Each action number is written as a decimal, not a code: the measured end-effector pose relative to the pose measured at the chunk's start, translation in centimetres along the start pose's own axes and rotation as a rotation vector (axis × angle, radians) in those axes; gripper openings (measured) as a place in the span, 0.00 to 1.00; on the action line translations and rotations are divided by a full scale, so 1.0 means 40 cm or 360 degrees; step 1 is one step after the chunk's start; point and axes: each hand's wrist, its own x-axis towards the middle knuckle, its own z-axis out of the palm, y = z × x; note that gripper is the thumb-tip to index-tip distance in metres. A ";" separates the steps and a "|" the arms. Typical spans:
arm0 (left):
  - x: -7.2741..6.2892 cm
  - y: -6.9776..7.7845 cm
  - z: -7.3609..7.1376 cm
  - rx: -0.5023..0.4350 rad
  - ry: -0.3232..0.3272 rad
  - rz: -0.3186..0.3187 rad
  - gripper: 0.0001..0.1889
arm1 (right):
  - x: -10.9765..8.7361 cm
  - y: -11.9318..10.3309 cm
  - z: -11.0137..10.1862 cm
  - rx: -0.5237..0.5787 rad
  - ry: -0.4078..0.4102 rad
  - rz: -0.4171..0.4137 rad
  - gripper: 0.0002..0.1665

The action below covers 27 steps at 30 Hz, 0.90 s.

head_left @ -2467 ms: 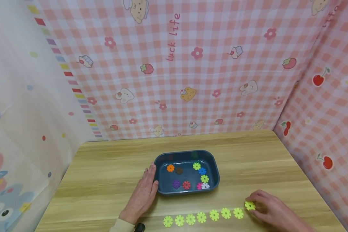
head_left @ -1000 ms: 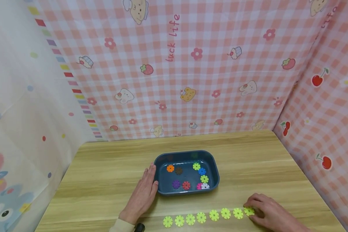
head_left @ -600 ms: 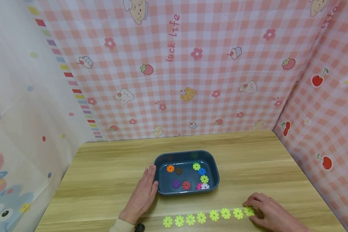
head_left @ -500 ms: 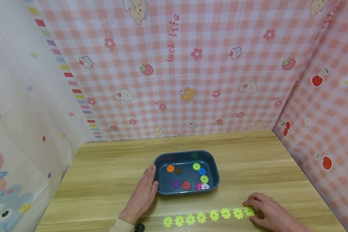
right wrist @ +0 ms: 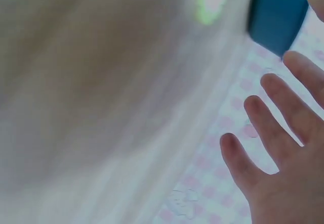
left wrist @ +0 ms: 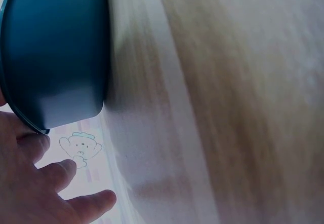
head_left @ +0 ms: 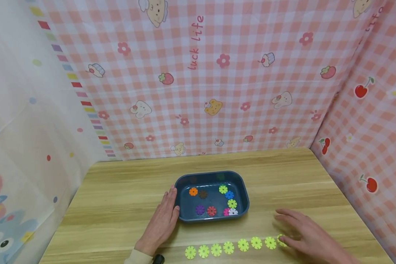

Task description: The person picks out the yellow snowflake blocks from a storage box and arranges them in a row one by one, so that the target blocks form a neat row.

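Observation:
My left hand [head_left: 161, 220] rests with straight fingers against the left side of a dark blue tray [head_left: 214, 220]. In the left wrist view its fingers [left wrist: 58, 173] are spread beside the tray wall [left wrist: 61, 51]. My right hand [head_left: 307, 233] is above the right end of a row of yellow-green notched plastic discs [head_left: 242, 245]. Its thumb partly covers the last disc [head_left: 281, 244]. The right wrist view shows that hand's fingers [right wrist: 263, 127] apart, holding nothing.
Inside the tray lie loose discs: orange [head_left: 193, 191], brown [head_left: 202, 194], purple [head_left: 200, 209], red [head_left: 211, 211], blue [head_left: 229, 195], white [head_left: 233, 212], pink and yellow-green. Checked cloth [head_left: 184, 91] hangs behind the wooden table [head_left: 118, 198].
My right hand brought a yellow-green disc down to the right end of the row, then let go and rose with its fingers spread. My left hand stayed at the tray.

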 end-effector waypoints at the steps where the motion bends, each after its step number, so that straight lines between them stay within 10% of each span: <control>1: 0.000 0.000 0.000 -0.0003 0.0001 0.0002 0.30 | 0.007 -0.005 -0.003 -0.0022 0.0076 -0.0037 0.32; 12: -0.002 -0.002 0.000 0.0013 0.0022 0.0022 0.30 | 0.110 -0.070 -0.033 0.0043 0.0353 -0.0124 0.26; 27: -0.003 0.000 -0.003 0.0036 0.0016 0.0009 0.30 | 0.263 -0.131 -0.003 0.0184 0.0319 -0.0272 0.22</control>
